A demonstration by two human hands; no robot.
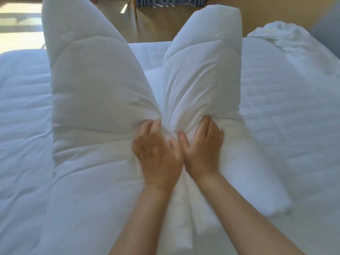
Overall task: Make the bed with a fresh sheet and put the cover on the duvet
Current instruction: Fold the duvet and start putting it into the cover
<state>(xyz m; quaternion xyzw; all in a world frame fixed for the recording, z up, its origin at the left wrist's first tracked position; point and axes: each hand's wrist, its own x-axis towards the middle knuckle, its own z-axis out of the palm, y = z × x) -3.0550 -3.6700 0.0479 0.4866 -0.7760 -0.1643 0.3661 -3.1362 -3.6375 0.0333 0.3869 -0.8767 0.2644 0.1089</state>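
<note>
A thick white quilted duvet (95,92) lies folded in front of me on the bed, its two padded ends rising on either side of a pinched middle. My left hand (158,155) and my right hand (202,146) sit side by side at that pinch, fingers curled into the bunched fabric. The bed (287,126) under it is covered in white cloth, smooth on the right and quilted on the left. A crumpled white cloth (276,32) lies at the far right corner of the bed; whether it is the sheet or the cover I cannot tell.
Beyond the bed is a light wooden floor (158,24) with a wooden chair leg (135,8) and blue curtains (171,0) at the back. Bright sunlight falls on the floor at far left (20,24). A grey surface (327,24) stands at the far right.
</note>
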